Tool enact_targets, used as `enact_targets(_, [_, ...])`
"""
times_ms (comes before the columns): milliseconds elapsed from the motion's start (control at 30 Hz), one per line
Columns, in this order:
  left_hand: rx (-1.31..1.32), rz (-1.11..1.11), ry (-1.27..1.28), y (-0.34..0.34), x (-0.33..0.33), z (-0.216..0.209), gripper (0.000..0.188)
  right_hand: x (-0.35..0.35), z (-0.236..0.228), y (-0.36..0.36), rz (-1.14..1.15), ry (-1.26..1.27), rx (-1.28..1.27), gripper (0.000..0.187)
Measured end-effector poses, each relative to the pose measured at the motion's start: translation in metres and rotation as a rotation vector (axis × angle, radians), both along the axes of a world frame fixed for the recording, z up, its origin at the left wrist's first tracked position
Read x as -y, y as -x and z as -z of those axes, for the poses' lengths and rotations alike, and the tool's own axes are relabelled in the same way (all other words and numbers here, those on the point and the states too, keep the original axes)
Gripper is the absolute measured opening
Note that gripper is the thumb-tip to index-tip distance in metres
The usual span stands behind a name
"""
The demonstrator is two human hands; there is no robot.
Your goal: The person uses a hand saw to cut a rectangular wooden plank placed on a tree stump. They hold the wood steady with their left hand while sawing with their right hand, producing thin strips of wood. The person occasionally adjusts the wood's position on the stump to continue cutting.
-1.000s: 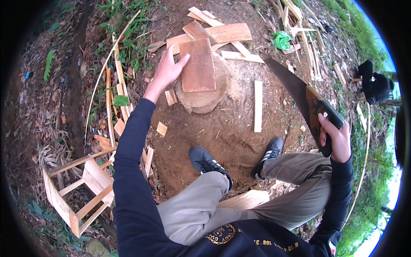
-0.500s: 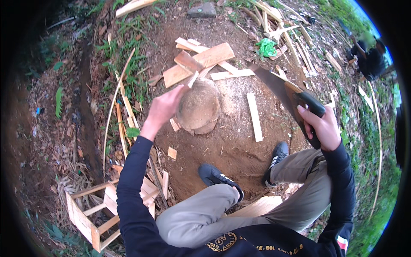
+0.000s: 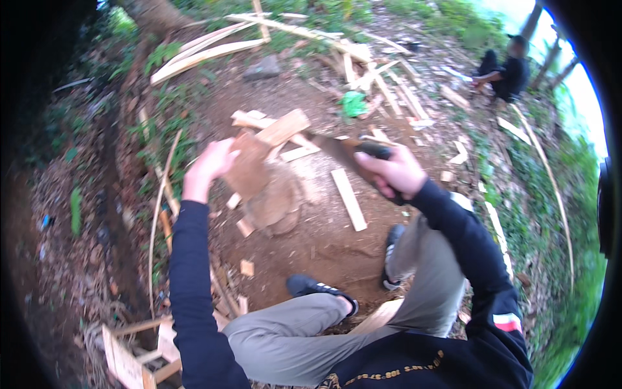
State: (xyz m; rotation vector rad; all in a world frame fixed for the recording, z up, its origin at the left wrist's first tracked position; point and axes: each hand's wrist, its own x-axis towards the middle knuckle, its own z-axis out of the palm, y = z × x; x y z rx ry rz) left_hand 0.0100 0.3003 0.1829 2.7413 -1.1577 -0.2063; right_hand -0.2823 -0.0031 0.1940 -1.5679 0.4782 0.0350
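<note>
Gripping a wood slab (image 3: 249, 167) upright on the stump (image 3: 277, 202), my left hand (image 3: 208, 167) had fingers curled on its edge; right hand (image 3: 396, 174) fist closed around the machete (image 3: 342, 152) handle, blade beside the slab.

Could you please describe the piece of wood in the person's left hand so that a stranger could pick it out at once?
Find the round tree stump on the bare dirt in the middle. Just above its left edge, the left hand holds a flat reddish-brown board. Unlike the pale slats lying around, it is darker, wider and raised off the ground.
</note>
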Motion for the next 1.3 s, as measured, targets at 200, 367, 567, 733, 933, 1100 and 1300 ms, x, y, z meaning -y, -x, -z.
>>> enact_targets(200, [-0.211,-0.188,-0.066,0.013,0.013,0.007,0.054,-0.001,0.011,-0.006,-0.016,0.154,-0.082,0.042])
enact_targets(367, [-0.171,-0.195,0.155,0.027,-0.009,0.019,0.048,0.003,0.014,0.006,-0.016,0.162,-0.091,0.045])
enact_targets(567, [-0.258,-0.222,0.269,0.020,-0.035,0.026,0.038,0.006,0.009,0.008,0.006,0.272,-0.084,0.045])
enact_targets(733, [-0.221,-0.212,0.159,0.041,-0.011,0.008,0.040,0.010,0.004,0.013,0.064,0.245,-0.114,0.040])
enact_targets(933, [-0.182,-0.210,0.180,0.046,-0.003,0.007,0.038,0.014,0.014,0.008,0.066,0.175,-0.096,0.039])
enact_targets(1100, [-0.168,-0.211,0.208,0.045,-0.008,0.009,0.036,0.011,0.018,0.001,0.076,0.075,-0.070,0.041])
enact_targets(1300, [-0.173,-0.226,0.166,0.046,-0.003,0.003,0.036,0.009,0.010,0.005,0.061,0.055,-0.118,0.038])
